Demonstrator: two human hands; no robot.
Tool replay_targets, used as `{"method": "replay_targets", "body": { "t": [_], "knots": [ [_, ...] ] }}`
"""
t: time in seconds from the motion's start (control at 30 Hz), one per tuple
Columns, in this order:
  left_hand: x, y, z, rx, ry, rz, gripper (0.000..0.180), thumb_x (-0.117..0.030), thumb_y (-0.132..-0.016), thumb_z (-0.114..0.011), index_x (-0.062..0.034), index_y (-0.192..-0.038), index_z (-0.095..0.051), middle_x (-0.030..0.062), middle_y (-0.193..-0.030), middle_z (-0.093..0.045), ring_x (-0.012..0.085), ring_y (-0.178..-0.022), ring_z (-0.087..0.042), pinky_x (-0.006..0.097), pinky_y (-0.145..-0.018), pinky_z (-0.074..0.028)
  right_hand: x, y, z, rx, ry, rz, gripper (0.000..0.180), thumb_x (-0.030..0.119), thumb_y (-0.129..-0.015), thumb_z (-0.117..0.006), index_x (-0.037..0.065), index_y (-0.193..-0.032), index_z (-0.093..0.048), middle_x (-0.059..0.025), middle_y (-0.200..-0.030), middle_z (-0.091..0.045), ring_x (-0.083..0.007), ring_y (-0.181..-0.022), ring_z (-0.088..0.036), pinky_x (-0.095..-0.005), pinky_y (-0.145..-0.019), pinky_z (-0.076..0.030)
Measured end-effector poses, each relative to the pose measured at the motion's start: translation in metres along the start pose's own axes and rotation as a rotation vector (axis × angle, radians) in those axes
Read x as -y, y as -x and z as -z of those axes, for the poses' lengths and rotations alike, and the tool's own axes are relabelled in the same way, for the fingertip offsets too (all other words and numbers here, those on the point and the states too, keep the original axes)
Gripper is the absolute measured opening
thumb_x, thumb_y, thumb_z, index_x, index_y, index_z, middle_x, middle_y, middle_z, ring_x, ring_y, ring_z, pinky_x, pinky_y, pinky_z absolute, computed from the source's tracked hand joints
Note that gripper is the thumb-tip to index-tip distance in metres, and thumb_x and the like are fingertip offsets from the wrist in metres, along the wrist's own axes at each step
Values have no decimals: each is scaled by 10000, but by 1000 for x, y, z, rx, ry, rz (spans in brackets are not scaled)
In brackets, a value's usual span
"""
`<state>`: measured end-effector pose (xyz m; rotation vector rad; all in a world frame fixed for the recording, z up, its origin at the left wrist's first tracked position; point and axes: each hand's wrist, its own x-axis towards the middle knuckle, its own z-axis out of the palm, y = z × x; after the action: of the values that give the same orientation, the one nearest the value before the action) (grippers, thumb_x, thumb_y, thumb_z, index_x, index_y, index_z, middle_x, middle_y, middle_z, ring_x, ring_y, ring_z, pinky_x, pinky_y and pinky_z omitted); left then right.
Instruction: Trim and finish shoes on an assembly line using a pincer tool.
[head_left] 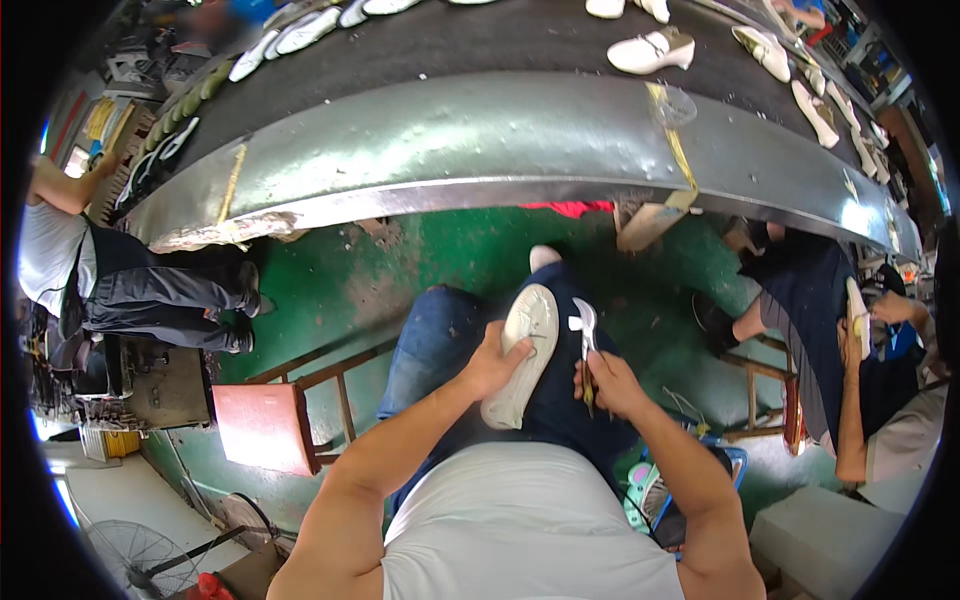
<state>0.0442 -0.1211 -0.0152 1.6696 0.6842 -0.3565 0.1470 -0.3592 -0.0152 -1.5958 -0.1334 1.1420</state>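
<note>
My left hand (489,362) is closed round the side of a white shoe (536,312), its thumb pressed on the upper near the laces. The shoe is tilted lengthwise over my lap, toe pointing away from me. Just to the right, my right hand (612,387) grips a pair of pliers (587,335) with a silver head pointing up and yellowish handles. A small white piece shows at the pliers' head; I cannot tell whether it is gripped there. The pliers and the shoe are apart.
Ahead runs a dark conveyor belt (480,45) with a dented metal edge (420,150), carrying several white shoes. A red-topped stool (262,428) stands to my left. People work at left and right. A blue basket (738,462) and white box (830,535) sit at lower right.
</note>
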Motion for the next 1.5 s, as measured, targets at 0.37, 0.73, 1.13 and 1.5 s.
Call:
{"method": "replay_targets", "body": {
  "t": [0.37,0.73,1.13,1.5],
  "knots": [
    [-99,5,85,252,1033,-270,803,-688,-971,-336,-41,-1434,-443,192,-1266,-604,363,-1146,-616,529,-973,-513,-4,-21,0,37,75,64,409,355,-1069,-425,-17,-1024,-588,-87,-809,-657,-170,-696,-660,-312,-651,-533],
    [-217,-69,147,280,1240,-196,718,-637,-1016,-224,-69,-1363,-494,205,-1157,-630,401,-1015,-664,535,-840,-574,134,0,9,-134,935,358,345,339,-933,-647,22,-1067,-622,-169,-925,-688,-379,-802,-667,-448,-721,-524],
    [-301,-215,215,496,1034,-291,733,-666,-1004,-286,-68,-1354,-525,176,-1141,-671,372,-1013,-674,527,-831,-568,276,-121,64,-671,1288,1097,490,361,-781,-789,34,-1096,-606,-132,-1035,-620,-344,-977,-577,-451,-885,-425],
    [-347,-320,204,-358,-325,-527,784,-387,-882,-670,46,-1463,-370,283,-1353,-559,385,-1274,-545,385,-1070,-436,287,-141,72,-618,1194,1029,443,295,-755,-804,46,-1067,-611,-126,-1004,-627,-354,-950,-581,-463,-862,-423]
  ]
}}
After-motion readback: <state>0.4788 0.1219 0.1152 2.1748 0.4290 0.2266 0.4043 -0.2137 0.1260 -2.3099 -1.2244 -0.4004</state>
